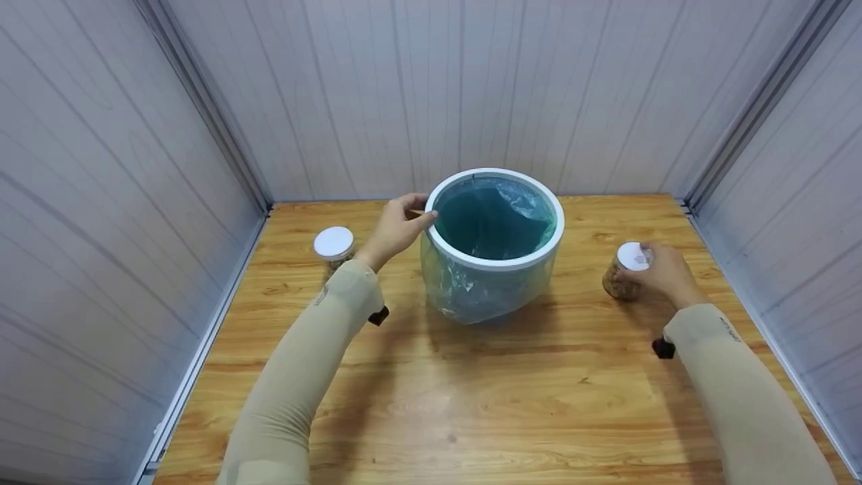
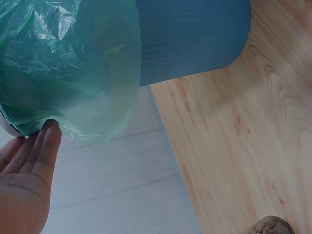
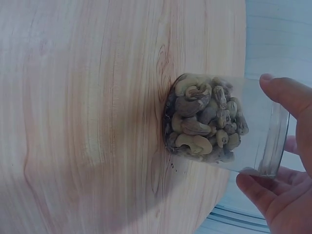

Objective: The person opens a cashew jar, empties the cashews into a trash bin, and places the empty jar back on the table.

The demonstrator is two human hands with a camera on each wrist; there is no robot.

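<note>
The left grip (image 1: 396,228) pinches the white rim (image 1: 495,265) of the bin (image 2: 190,39). Right of this bin, the right grip (image 1: 661,273) holds a jar of nuts (image 1: 619,284); left of the bin stands a second jar (image 1: 334,242).

Head view faces forward and down across the table (image 1: 512,397); both wrist views sit close, left sharing the bin (image 2: 195,39) with head view, right the jar (image 3: 224,124)

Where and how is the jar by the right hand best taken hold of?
Probably around the upper wall of the jar, just below the white lid, coming from the right, the side where the right hand holds it. It is lid end up, and its round body offers opposing sides to pinch.
</note>
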